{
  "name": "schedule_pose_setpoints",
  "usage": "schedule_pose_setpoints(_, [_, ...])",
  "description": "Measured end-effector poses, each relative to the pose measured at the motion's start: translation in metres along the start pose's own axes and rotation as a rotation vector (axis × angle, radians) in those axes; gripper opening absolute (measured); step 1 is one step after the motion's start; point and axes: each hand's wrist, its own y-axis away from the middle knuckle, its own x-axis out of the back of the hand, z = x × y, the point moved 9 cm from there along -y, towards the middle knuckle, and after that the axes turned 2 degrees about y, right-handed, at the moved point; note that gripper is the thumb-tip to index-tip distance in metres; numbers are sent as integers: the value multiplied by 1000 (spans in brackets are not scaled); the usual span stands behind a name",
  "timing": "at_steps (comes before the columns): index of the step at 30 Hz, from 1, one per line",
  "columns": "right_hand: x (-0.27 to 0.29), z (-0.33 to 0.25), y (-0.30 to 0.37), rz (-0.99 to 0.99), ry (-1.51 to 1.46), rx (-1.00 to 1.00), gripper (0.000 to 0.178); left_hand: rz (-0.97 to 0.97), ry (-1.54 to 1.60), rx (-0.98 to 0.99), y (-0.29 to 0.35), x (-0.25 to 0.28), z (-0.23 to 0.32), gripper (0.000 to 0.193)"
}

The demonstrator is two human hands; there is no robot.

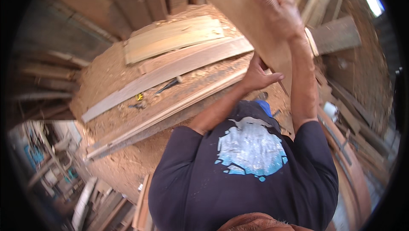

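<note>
A wide, light-brown wooden board [240, 7] slants up and away from my chest, held in both hands. My left hand [257, 77] grips its near end, with the thumb lying across the board's face and the other fingers partly hidden. Farther up, my right hand [281, 14] is closed over the board's right edge; its outline is slightly blurred. To the left of the board, a long pale plank [170, 77] lies on a sawdust-strewn surface. A dark, narrow tool [168, 85] rests beside that plank, its exact kind unclear.
A wide pale board [174, 39] lies beyond the long plank. Thin strips [170, 114] run along the near side, by a small yellow object [139, 97]. Dark timber [119, 1] leans at the back; curved wood pieces [347, 175] stand at my right.
</note>
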Motion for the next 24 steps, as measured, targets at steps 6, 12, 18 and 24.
schedule_pose_setpoints(6, [-141, -7, 13, -187, 241, 233, 69, 434, 135, 171, 69, 124, -42, 50])
schedule_pose_setpoints(12, [-144, 57, 18, -274, 355, 131, 52, 827, 140, 173, 100, 271, -15, 51])
schedule_pose_setpoints(18, [-121, 187, 44, -250, 484, -48, 48, 1197, 475, 220, 113, 444, -65, 58])
schedule_pose_setpoints(24, [-162, 312, 103, -374, 568, -217, 49, 1398, 575, 373, 112, 546, -119, 52])
